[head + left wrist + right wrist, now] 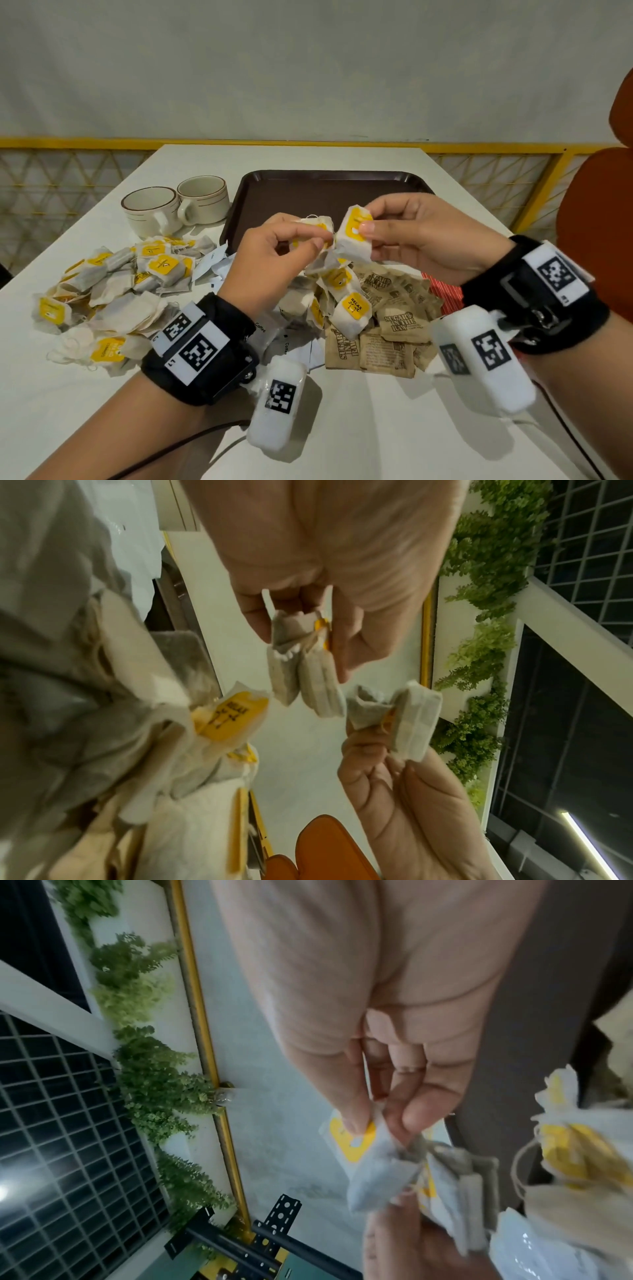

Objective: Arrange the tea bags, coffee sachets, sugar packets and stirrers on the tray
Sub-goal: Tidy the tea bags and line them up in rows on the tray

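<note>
Both hands above the tray [308,186], left hand [270,260] pinching tea bags [317,228], right hand [421,236] pinching an upright tea bag [352,238].

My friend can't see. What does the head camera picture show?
Two hands hold tea bags above a brown tray: the left hand pinches one tea bag, the right hand another. More tea bags, brown sugar packets and two cups sit on the white table.

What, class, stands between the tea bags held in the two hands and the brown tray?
Nothing visible. The left hand and right hand each pinch a tea bag in the air, over the near edge of the tray, whose visible surface is bare.
</note>
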Available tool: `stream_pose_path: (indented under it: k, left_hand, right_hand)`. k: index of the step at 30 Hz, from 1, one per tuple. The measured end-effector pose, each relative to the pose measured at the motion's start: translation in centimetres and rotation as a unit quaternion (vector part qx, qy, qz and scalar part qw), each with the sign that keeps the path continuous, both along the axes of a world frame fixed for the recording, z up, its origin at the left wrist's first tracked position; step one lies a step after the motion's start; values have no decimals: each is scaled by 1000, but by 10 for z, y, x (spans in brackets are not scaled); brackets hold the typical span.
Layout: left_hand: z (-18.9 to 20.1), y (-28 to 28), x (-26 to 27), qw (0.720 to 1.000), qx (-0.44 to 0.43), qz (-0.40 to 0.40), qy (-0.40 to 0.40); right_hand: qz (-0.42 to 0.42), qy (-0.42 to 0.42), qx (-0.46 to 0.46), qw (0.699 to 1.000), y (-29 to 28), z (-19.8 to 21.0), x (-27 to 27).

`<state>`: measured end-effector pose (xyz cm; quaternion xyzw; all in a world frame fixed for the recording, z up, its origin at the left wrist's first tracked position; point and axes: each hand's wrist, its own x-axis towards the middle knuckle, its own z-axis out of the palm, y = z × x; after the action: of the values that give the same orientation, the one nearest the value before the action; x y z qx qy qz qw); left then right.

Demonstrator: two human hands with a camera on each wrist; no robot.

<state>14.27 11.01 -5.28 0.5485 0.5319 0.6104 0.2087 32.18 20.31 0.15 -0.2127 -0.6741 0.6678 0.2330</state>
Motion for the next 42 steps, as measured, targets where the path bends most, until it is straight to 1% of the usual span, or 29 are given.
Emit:
stream_pose_path:
  k: [8,12,19,24,26,27,28,30,31,32,34,36,37,42]
  left_hand:
    - [4,-2,-1,1000,22,-8,-9]
    - [3,-3,-1,1000,9,0,-6]
    - [1,-1,-2,1000,-17,-2,19]
    - [-3,4,-6,999,-31,24,11]
    - [-3,5,-7,999,-35,29,-2]
    - [-4,5,-7,999,-37,31,-10]
    - [-4,5,-8,999,-38,31,-16]
    - [-4,5,-9,999,-35,31,-26]
    - [-3,5,-9,999,-31,30,-29]
    - [-3,4,-9,999,-25,31,-26]
    - [-2,4,-8,999,-18,34,-16]
    - [0,2,-6,999,-16,27,-22]
    - [0,2,-5,999,-16,20,-25]
    - [0,1,-4,999,-22,5,-24]
  right_hand:
    - [-39,16,-33,999,-5,-10,-18]
    - [-82,22,-25,996,-6,-8,-21]
    - [-80,28,-18,996,-9,-9,-25]
    - [-129,52,5,990,-3,-7,-22]
    - [-145,53,29,988,1,-5,-18]
    - [-139,49,44,988,2,-4,-16]
    - [-120,41,55,990,2,-3,-14]
    - [-54,6,66,996,-2,-2,-11]
    - [-21,-21,82,996,-5,-2,-10]
    - [-3,-47,118,992,-9,-2,-10]
    - [-11,-89,221,971,-14,-1,-13]
    - [-36,-108,296,948,-16,-2,-16]
    - [-45,-112,315,941,-17,-2,-17]
    - [-56,-123,350,927,-11,-3,-21]
